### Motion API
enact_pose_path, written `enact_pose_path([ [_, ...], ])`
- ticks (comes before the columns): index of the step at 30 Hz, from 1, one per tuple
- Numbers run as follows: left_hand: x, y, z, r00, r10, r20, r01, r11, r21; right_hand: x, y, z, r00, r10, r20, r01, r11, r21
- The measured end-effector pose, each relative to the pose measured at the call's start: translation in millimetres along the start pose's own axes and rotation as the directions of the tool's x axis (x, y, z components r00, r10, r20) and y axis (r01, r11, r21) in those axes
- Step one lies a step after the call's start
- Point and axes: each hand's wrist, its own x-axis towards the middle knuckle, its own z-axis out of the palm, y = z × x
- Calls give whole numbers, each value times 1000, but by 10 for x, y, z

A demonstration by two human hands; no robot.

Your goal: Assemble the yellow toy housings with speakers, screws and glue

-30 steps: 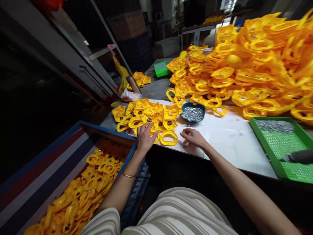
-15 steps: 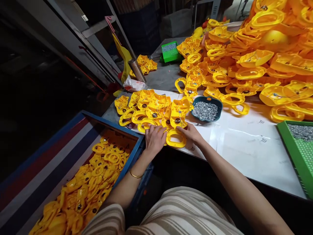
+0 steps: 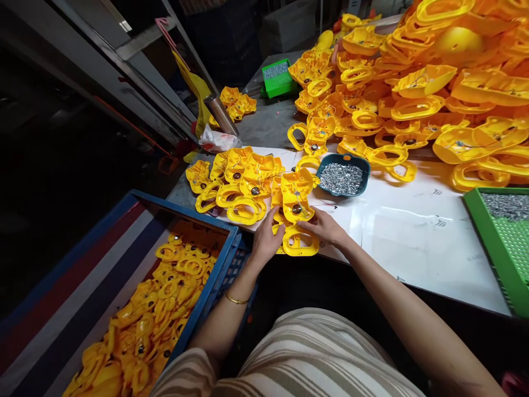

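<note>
A yellow plastic part with a loop handle (image 3: 298, 223) lies at the near edge of the white table sheet (image 3: 413, 237). My left hand (image 3: 266, 238) grips its left side, fingers curled on the edge. My right hand (image 3: 324, 227) holds its right side, fingers closed on it. Just behind it spreads a small batch of like yellow parts (image 3: 237, 184). A teal dish of small silver screws (image 3: 341, 176) stands right of that batch.
A huge heap of yellow parts (image 3: 433, 82) fills the far right. A blue crate (image 3: 182, 220) at lower left holds several more. A green tray of screws (image 3: 502, 231) sits at the right edge, a small green box (image 3: 276, 77) at the back.
Both hands have come together on one yellow part and drawn it toward the near table edge. The camera has tilted down and to the left.
</note>
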Motion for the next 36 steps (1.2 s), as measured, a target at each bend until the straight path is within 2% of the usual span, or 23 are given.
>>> enact_pose_path([
  [2, -47, 1, 60, 997, 17, -71, -24, 994, -105, -56, -52, 2, 1000, -6, 15, 6, 1000, 0],
  [5, -234, 52, 123, 982, 32, -188, -65, 983, -173, -246, -176, -34, 1000, -10, 28, 11, 999, -45],
  [9, -523, 255, 202, 974, 50, -221, -107, 961, -254, -701, -325, -191, 998, -67, 15, 69, 987, -143],
  [12, -565, 531, 360, 981, 121, -154, -168, 925, -341, -1093, -283, -392, 994, -60, -94, 50, 994, -101],
  [16, -385, 990, 706, 971, 233, 53, -183, 867, -463, -1512, -13, -730, 947, 111, -301, -110, 994, 22],
  [20, -189, 1300, 1011, 940, 308, 147, -199, 844, -497, -1736, 272, -1034, 897, 234, -374, -169, 965, 200],
  [23, -111, 1353, 1121, 945, 279, 170, -171, 866, -469, -1797, 389, -1184, 866, 290, -407, -231, 954, 190],
  [27, -68, 1299, 1095, 950, 254, 181, -175, 915, -363, -1819, 382, -1310, 806, 334, -488, -400, 916, -33],
  [30, -54, 1260, 985, 926, 329, 188, -298, 938, -174, -1861, 294, -1375, 769, 339, -542, -517, 829, -216],
  [32, -48, 1269, 906, 901, 400, 166, -401, 916, -32, -1920, 232, -1391, 748, 331, -576, -556, 786, -270],
  [34, -46, 1324, 857, 877, 464, 125, -472, 881, 41, -1990, 186, -1373, 696, 261, -669, -565, 774, -286],
  [36, -44, 1426, 855, 849, 518, 103, -523, 852, 34, -2043, 159, -1331, 603, 134, -787, -542, 792, -280],
])
